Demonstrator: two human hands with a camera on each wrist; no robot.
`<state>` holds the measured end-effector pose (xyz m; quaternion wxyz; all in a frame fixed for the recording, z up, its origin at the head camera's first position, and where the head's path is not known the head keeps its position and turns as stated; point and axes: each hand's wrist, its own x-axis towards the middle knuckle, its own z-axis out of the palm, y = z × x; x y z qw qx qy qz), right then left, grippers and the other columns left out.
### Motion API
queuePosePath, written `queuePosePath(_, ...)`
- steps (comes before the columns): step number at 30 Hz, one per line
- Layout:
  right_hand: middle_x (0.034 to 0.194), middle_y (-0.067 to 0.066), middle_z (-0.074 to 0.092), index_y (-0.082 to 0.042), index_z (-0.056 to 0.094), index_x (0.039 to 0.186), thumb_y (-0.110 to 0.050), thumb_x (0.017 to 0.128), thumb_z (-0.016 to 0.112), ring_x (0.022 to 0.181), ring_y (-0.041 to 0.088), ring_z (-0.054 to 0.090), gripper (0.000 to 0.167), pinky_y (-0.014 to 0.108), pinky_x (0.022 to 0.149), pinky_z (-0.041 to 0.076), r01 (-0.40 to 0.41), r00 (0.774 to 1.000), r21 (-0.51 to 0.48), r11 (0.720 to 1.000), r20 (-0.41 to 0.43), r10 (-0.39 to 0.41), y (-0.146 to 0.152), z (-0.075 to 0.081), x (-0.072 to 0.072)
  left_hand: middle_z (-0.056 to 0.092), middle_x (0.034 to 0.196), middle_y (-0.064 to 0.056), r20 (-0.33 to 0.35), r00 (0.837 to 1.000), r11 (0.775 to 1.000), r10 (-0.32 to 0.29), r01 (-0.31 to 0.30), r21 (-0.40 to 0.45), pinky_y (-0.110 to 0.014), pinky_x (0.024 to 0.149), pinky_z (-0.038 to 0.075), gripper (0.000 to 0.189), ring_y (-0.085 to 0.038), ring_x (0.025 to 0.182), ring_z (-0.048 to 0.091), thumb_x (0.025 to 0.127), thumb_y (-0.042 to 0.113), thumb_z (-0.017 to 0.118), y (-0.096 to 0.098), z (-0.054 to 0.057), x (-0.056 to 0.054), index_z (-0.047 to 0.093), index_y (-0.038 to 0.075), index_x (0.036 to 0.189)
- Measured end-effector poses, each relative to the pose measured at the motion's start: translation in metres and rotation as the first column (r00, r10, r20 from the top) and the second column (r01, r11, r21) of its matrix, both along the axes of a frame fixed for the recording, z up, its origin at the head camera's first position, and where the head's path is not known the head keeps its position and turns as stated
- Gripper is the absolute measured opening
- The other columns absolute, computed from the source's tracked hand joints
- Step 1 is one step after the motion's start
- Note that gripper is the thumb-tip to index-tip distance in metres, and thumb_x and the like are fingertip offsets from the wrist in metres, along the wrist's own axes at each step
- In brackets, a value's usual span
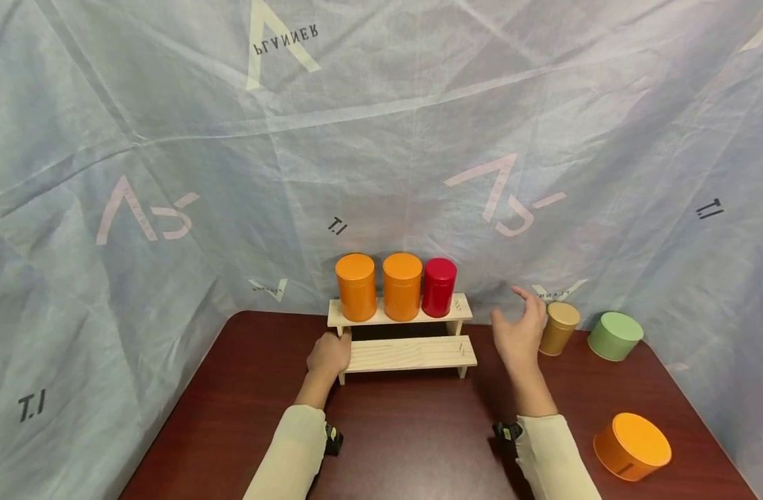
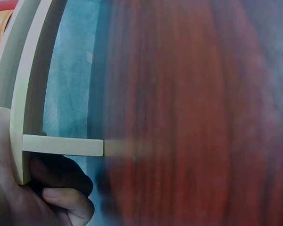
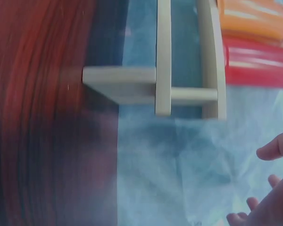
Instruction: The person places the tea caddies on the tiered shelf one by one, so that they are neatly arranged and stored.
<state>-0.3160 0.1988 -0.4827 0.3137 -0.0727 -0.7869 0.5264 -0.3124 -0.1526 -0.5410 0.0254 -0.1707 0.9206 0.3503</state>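
Note:
A two-tier wooden stand [image 1: 412, 353] is near the back of the table. On its upper tier stand two orange canisters, the left one [image 1: 356, 292] and the middle one [image 1: 403, 292], with a red canister [image 1: 439, 290] at their right. My left hand [image 1: 328, 353] grips the left end of the lower tier; in the left wrist view its fingers [image 2: 68, 202] curl beneath the board. My right hand [image 1: 522, 332] is raised to the right of the stand, thumb and fingers spread apart, holding nothing. The right wrist view shows the stand's end [image 3: 162, 101] apart from that hand.
Right of the right hand are a gold canister [image 1: 559, 330] and a low green tin [image 1: 615, 337]. A low orange tin [image 1: 627, 448] sits toward the front right of the dark red table [image 1: 406, 437]. Grey printed cloth [image 1: 381, 153] hangs behind and at the sides.

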Motion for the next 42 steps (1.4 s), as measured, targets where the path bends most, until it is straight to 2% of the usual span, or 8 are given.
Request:
queuePosePath(3,0.15,0.027,0.045,-0.001,0.062,0.137,-0.001,0.084,0.071,0.149,0.045,0.031,0.054,0.062,0.12,0.029,0.046,0.998,-0.019,0.999,-0.037,-0.047,0.01,0.001,-0.001,0.045,0.06,-0.002,-0.007,1.0,1.0,0.0,0.0,-0.002,-0.036,0.049,0.037,0.056,-0.021,0.052,0.044,0.111,0.046,0.037,0.001,0.002,0.0,0.055,0.016,0.067)
queuePosePath(6,0.147,0.028,0.046,0.0,0.063,0.135,0.001,0.082,0.072,0.149,0.046,0.03,0.053,0.061,0.121,0.026,0.099,0.992,-0.019,0.995,-0.081,-0.1,0.02,0.0,-0.001,0.047,0.062,-0.003,-0.007,1.0,1.0,0.0,0.0,-0.009,-0.036,0.051,0.039,0.056,-0.021,0.054,0.046,0.11,0.046,0.037,0.003,0.003,-0.001,0.055,0.016,0.067)
queuePosePath(11,0.152,0.026,0.036,-0.002,0.059,0.139,0.0,0.085,0.073,0.151,0.041,0.022,0.056,0.06,0.121,0.026,0.159,0.984,-0.038,0.987,-0.08,-0.161,0.034,-0.002,0.001,0.047,0.063,-0.003,-0.002,1.0,1.0,-0.007,0.007,-0.011,-0.037,0.052,0.039,0.055,-0.022,0.055,0.047,0.11,0.046,0.037,0.004,0.004,0.0,0.055,0.016,0.067)
queuePosePath(20,0.173,0.021,0.003,-0.017,0.03,0.164,-0.014,0.091,0.077,0.162,0.041,-0.003,0.088,0.071,0.124,0.009,0.185,0.978,0.011,0.983,0.093,-0.185,0.055,-0.016,0.003,0.048,0.065,-0.004,0.004,1.0,1.0,-0.001,0.001,-0.01,-0.037,0.054,0.04,0.052,-0.022,0.056,0.048,0.111,0.044,0.037,0.002,0.004,0.005,0.057,0.014,0.073)
queuePosePath(26,0.176,0.016,-0.015,-0.023,0.009,0.171,-0.015,0.093,0.075,0.164,0.037,-0.016,0.102,0.071,0.128,0.002,0.17,0.966,-0.055,0.984,0.207,-0.156,0.068,-0.025,0.002,0.05,0.066,-0.005,0.004,1.0,1.0,-0.01,0.01,-0.012,-0.037,0.054,0.041,0.052,-0.023,0.057,0.051,0.111,0.044,0.037,0.002,0.003,0.006,0.058,0.013,0.075)
queuePosePath(31,0.175,0.016,-0.019,-0.023,0.006,0.171,-0.016,0.095,0.073,0.164,0.038,-0.018,0.101,0.072,0.128,0.004,0.155,0.957,-0.109,0.982,0.264,-0.121,0.075,-0.03,-0.002,0.046,0.062,-0.003,0.012,1.0,1.0,-0.015,0.015,-0.001,-0.036,0.051,0.038,0.054,-0.021,0.054,0.046,0.111,0.045,0.036,0.0,0.0,0.002,0.054,0.016,0.069)
queuePosePath(38,0.174,0.021,-0.023,-0.022,0.007,0.171,-0.02,0.098,0.068,0.163,0.044,-0.019,0.096,0.074,0.127,0.004,0.103,0.938,-0.122,0.987,0.343,-0.055,0.076,-0.036,-0.007,0.046,0.062,-0.003,-0.002,1.0,1.0,-0.001,0.001,-0.008,-0.037,0.052,0.039,0.056,-0.022,0.055,0.046,0.11,0.047,0.036,-0.001,0.002,0.002,0.051,0.017,0.065)
queuePosePath(42,0.175,0.026,-0.002,-0.018,0.015,0.169,-0.013,0.096,0.07,0.163,0.045,-0.005,0.092,0.069,0.129,0.008,0.129,0.956,-0.117,0.985,0.279,-0.092,0.079,-0.039,-0.009,0.047,0.062,-0.003,-0.006,1.0,1.0,-0.007,0.007,-0.009,-0.037,0.052,0.039,0.055,-0.021,0.055,0.047,0.11,0.046,0.037,0.0,0.004,0.003,0.051,0.017,0.065)
